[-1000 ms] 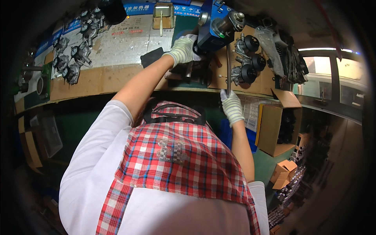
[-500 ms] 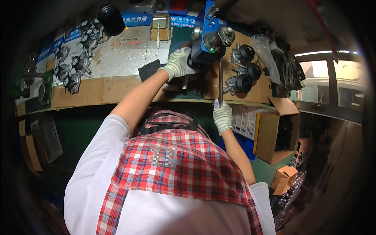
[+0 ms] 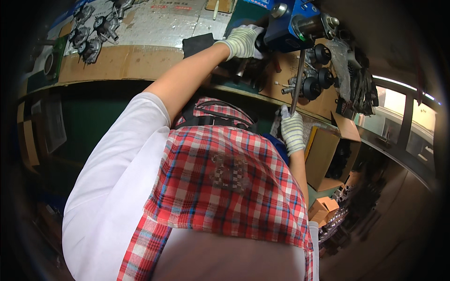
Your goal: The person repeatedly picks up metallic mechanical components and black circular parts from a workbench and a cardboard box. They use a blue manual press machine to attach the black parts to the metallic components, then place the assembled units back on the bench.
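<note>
A blue lever press [image 3: 286, 35] stands at the bench's front edge, with a metal shaft and a round-ended cylinder on its side. A long steel lever [image 3: 298, 82] slants down from it. My right hand [image 3: 292, 131], in a striped knit glove, is closed around the lever's lower end. My left hand [image 3: 243, 43], gloved alike, reaches in beside the press head. Its fingers curl around something dark there, which the hand and the press mostly hide. Right of the lever lie several metal parts with round black caps [image 3: 311, 88].
More such metal parts [image 3: 89, 50] lie at the bench's left. A black piece of cloth or pad [image 3: 197, 44] rests left of my left hand. Below right are an open cardboard box [image 3: 323, 159] and a smaller box [image 3: 323, 210]. Plastic-wrapped items [image 3: 344, 56] stand at the right.
The whole view has tilted and shifted, so the bench and press sit higher and farther right in it. My left hand stays by the press head and my right hand on the lever.
</note>
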Demonstrator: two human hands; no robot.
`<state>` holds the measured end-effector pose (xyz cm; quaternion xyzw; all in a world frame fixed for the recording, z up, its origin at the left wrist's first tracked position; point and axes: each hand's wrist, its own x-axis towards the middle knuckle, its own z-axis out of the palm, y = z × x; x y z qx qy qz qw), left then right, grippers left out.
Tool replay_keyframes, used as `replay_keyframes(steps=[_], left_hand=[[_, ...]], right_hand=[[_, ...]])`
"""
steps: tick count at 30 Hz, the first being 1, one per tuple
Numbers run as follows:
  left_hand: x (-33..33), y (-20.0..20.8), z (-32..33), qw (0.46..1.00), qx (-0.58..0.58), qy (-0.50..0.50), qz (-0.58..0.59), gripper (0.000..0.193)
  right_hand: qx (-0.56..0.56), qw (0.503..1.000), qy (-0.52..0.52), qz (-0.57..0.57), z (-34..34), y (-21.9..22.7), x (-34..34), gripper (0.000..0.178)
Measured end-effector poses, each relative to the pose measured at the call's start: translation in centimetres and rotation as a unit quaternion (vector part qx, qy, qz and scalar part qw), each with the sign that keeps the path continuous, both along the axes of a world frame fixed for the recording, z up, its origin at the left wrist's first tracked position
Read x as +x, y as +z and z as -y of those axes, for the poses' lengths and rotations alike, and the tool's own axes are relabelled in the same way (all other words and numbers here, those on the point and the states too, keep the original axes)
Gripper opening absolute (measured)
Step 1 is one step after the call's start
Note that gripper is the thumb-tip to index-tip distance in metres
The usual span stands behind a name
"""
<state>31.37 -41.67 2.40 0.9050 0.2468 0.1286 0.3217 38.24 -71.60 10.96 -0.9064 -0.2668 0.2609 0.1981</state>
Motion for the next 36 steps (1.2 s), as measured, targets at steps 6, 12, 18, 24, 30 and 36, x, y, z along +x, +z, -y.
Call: replay_keyframes(steps=[6,12,18,24,30,36], left_hand=[[0.2,0.0,-0.1,1.000,0.015,-0.008,-0.020,0.096],[0.2,-0.3,-0.4,1.000,0.013,-0.017,-0.006,0.096],[-0.1,0.6,0.1,1.000,0.024,-0.003,0.019,0.081],[-0.5,0.3,0.2,0.999,0.022,-0.001,0.030,0.086],[-0.3,-0.4,0.3,0.999,0.018,0.009,0.035,0.086],[0.0,-0.5,0.2,0.998,0.030,0.007,0.046,0.081]], right_hand=[[-0.020,0.994,-0.007,0.105,-1.5,-3.9,0.3,0.048],[-0.035,0.994,-0.002,0.107,-1.7,-4.0,0.4,0.045],[-0.002,0.995,-0.025,0.098,-2.1,-4.1,-0.2,0.039],[-0.003,0.997,-0.030,0.070,-1.8,-4.7,0.0,0.040],[-0.043,0.999,-0.029,-0.015,-0.6,-1.6,0.3,0.047],[-0.024,0.996,0.002,0.086,-1.5,-2.6,-0.3,0.045]])
